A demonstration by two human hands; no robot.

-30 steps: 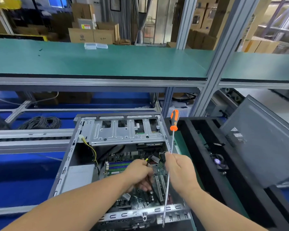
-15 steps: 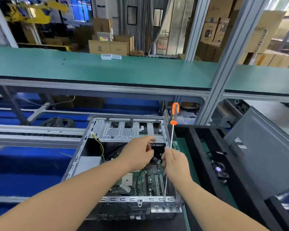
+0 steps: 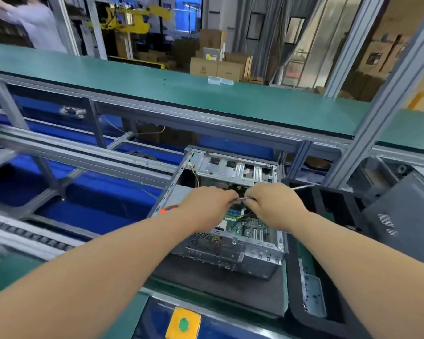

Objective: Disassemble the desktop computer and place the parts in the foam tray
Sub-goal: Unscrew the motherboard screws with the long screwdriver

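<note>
The open desktop case [image 3: 230, 253] lies on a black mat, with its green motherboard [image 3: 245, 228] showing and a metal drive cage [image 3: 235, 170] at its far end. Above the motherboard, my left hand [image 3: 211, 204] and my right hand [image 3: 272, 204] sit close together, fingers curled round the shaft of a long screwdriver [image 3: 242, 198]. The tool lies almost level. Its orange handle sticks out left of my left wrist, and its tip shows past my right hand. The black foam tray [image 3: 301, 289] stands right of the case.
A grey side panel [image 3: 402, 216] leans at the right over the tray. A green shelf [image 3: 206, 99] on aluminium posts spans overhead. Blue conveyor lanes [image 3: 96, 204] run to the left. A yellow button plate [image 3: 184, 324] sits at the near edge. A person stands far back left.
The screwdriver has swung from upright to nearly level, handle now to the left. My left hand has come onto its shaft beside my right. My view has shifted to the left.
</note>
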